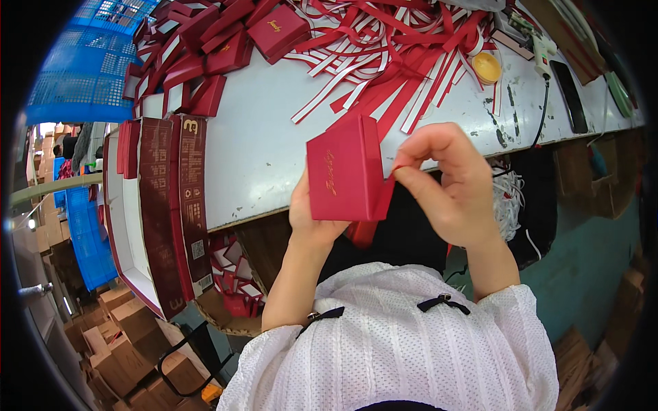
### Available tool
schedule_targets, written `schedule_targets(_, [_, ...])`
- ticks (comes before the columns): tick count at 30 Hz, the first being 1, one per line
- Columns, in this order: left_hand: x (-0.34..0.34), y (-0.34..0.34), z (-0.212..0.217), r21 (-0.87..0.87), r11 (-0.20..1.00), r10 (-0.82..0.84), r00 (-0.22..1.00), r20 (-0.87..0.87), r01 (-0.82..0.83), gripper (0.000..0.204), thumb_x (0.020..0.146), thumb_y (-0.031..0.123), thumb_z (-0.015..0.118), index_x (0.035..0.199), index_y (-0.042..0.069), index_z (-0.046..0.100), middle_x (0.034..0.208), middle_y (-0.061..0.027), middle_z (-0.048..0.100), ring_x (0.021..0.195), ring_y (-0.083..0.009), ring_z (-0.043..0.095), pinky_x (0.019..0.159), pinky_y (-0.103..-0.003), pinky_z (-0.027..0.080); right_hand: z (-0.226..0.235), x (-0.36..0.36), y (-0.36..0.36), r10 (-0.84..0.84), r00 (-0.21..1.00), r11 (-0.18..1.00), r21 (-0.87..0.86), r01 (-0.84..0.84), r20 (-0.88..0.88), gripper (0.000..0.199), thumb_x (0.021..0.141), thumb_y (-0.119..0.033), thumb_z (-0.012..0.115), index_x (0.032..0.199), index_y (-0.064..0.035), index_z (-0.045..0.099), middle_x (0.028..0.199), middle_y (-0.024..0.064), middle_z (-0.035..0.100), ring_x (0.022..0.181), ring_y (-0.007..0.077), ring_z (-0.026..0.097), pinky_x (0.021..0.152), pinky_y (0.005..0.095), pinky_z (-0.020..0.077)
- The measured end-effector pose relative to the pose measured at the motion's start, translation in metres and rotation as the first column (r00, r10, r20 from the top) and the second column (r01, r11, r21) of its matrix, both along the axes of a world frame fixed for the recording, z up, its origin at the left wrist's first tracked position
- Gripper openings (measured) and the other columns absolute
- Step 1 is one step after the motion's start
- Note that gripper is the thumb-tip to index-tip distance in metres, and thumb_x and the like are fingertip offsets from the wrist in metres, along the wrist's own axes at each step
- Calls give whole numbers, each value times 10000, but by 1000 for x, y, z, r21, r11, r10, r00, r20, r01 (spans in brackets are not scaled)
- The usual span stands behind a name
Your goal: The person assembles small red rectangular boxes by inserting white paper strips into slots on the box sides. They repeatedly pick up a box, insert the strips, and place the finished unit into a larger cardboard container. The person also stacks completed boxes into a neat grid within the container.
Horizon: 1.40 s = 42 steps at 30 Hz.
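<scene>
A small red gift box (343,171) with gold lettering on its lid is tilted up in front of me, just over the table's near edge. My left hand (305,212) wraps round it from the left and below, most of its fingers hidden behind the box. At the box's right side, my right hand (456,188) pinches a bit of red ribbon (395,169) between thumb and forefinger. More red material (362,233) hangs under the box. A pile of loose red and white ribbons (391,51) lies on the table beyond.
Several red boxes (226,55) are heaped at the far left of the white table (257,123). A long maroon carton (154,212) stands left. A yellow round container (486,68), a glue gun (543,51) with a cord and a black phone (568,97) are at the right.
</scene>
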<state>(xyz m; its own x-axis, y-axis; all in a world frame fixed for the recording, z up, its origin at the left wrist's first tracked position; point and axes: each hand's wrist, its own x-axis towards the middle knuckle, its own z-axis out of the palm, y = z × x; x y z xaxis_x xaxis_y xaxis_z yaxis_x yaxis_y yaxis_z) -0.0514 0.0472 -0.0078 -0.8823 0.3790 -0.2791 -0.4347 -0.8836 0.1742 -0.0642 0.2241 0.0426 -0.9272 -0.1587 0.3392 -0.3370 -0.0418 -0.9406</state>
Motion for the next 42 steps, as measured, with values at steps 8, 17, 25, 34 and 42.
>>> schedule_targets(8, [7,1,-10,17,1000,-18,991,-129,20,455,900,336,232,1189,15,379,1133,-150,479,1021,-263,500,853,-379,434,11,9,-11,-24,999,988,153,20,28,355,675,69,589,974,-10,415,693,59,574,610,106,555,580,213,447])
schedule_targets(17, [11,4,-16,-124,992,-12,984,-176,-10,459,902,344,226,1183,18,384,1129,-148,483,1011,-255,509,850,-378,437,2,11,-17,-87,989,992,105,74,121,447,676,42,593,1060,-11,368,856,57,531,698,107,531,545,199,435])
schedule_targets(25, [8,-3,-17,-313,939,73,971,-228,-144,531,886,458,224,1155,34,393,1075,-107,506,964,-202,517,792,-344,446,-17,24,-33,371,774,899,-407,-160,514,103,839,-112,492,849,-9,483,709,-16,495,615,35,426,545,190,384])
schedule_targets(34, [30,-55,8,-958,256,-542,802,-250,-125,290,755,223,609,943,32,498,854,-51,531,824,-139,483,781,-270,378,-20,20,-49,319,873,871,249,-424,369,137,811,-106,493,729,1,510,605,106,483,556,119,483,517,254,377])
schedule_targets(42, [14,-192,120,-621,395,247,730,-637,-677,250,875,235,406,933,7,493,1007,-159,539,992,-260,486,898,-408,332,-40,13,-50,311,815,949,-210,-236,489,142,838,-80,476,937,8,526,787,22,572,656,37,475,577,171,385])
